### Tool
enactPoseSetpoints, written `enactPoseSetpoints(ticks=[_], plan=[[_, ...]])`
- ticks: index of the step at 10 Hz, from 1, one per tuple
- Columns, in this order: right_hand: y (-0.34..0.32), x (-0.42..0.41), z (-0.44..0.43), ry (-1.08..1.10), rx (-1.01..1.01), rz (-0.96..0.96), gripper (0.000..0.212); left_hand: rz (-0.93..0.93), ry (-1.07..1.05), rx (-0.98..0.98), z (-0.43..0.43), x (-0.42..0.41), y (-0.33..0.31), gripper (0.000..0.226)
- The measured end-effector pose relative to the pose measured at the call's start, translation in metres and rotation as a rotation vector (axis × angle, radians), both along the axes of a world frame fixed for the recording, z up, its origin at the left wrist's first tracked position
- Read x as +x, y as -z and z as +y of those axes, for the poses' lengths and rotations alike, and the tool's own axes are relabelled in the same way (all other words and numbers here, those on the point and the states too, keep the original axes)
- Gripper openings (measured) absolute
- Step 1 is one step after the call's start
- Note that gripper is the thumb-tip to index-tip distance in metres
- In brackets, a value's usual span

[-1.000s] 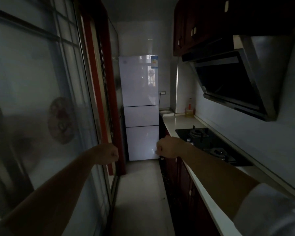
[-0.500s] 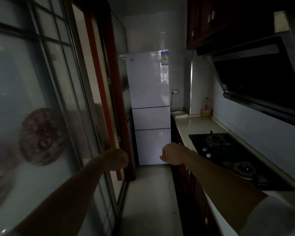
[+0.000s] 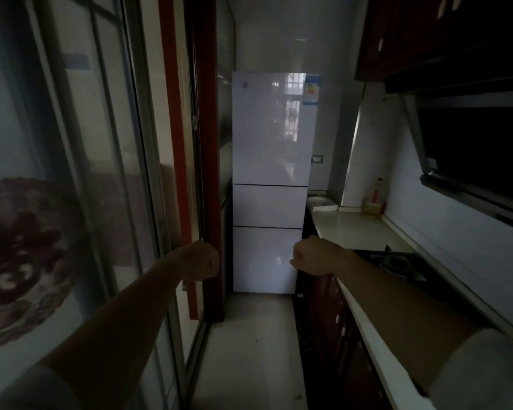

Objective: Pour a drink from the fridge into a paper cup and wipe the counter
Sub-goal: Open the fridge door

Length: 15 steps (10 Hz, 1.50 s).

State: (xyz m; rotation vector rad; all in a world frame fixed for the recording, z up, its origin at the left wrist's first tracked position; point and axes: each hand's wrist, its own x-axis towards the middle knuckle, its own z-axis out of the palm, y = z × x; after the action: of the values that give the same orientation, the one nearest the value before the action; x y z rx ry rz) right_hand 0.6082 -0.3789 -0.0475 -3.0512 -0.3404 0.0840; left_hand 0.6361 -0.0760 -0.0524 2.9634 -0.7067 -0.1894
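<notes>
Two hands are in view, both held out ahead of the person in a narrow, dim kitchen. We record the left hand [image 3: 200, 261] at about 7 o'clock, its fingers curled tight into a fist with nothing in them. It shows against the red door frame [image 3: 178, 143], and we cannot tell whether it touches it. The right hand [image 3: 317, 255] at about 5 o'clock is also balled into a fist, fingers pressed into the palm and holding nothing. It shows against the lower right corner of the fridge [image 3: 271, 179].

We find the fridge at 12 o'clock, at the far end of the floor [image 3: 249, 350], well apart from both hands. It is white, with three doors, all closed, and a label [image 3: 312, 90] at its upper right corner.

The counter [image 3: 356, 232] is pale and runs along the right wall from 3 o'clock towards 5 o'clock, its far end just beside the fridge. On it we note:
- a black gas hob [image 3: 397, 264] at 4 o'clock
- a bottle [image 3: 375, 196] against the back wall at 3 o'clock (contents not legible)
- a flat white item [image 3: 323, 204] next to the fridge

A range hood [image 3: 471, 149] hangs above the hob. A glass sliding door [image 3: 71, 173] fills the side from 8 to 10 o'clock.
</notes>
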Motion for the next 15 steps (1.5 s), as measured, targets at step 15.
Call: enactPoseSetpoints(ticks=[15], plan=[[-0.024,0.732,-0.115,0.161,0.09,-0.025,0.037,-0.03,0.177,0.165,-0.143,0.755,-0.007,0.039]])
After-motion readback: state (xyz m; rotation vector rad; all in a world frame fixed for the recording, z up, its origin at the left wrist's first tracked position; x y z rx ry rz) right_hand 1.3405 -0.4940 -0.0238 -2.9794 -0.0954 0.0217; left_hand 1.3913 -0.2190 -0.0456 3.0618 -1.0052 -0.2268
